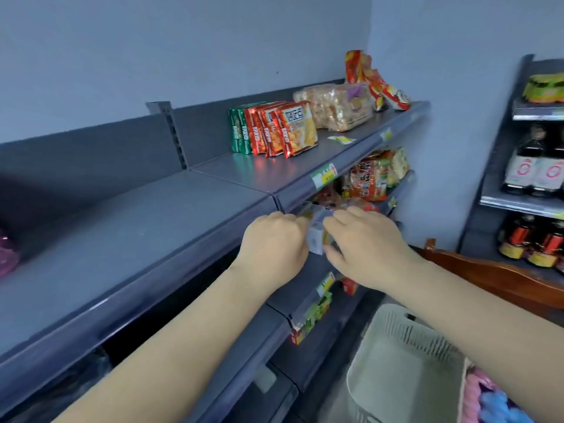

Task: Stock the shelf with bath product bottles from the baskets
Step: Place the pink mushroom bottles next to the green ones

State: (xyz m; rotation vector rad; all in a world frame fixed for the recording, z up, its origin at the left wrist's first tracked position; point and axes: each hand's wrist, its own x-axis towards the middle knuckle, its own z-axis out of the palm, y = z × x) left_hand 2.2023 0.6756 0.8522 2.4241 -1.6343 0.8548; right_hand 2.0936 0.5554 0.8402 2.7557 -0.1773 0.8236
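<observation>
Now stocking, right at the putting-down part. Holding up a small white thing [316, 239] at the front edge of the middle shelf [308, 270], under the top shelf [152, 227]. Too blurry to say if a bottle or a little box. Pinched by the right hand [363, 245], with fingers curled over the top and thumb underneath. Pressed from the other side by the left hand [274, 242], curled up like a fist, with fingertips hidden behind the knuckles. So cannot tell if really gripping or only steadying. Tucked snug between the two hands, touching both, peeking out just a little in the gap. Not yet down on the shelf, by the look of it.

Next, probably: push it further in, past the shelf lip, and set it down standing up. Mind the snack bags [370, 181] just behind, close enough to get bumped. Then let go slowly, so as not to tip it. After that, back down to the pale basket [393, 346] under the right arm for more. Can also see pink and blue things in another basket [466, 374] right beside it.
</observation>
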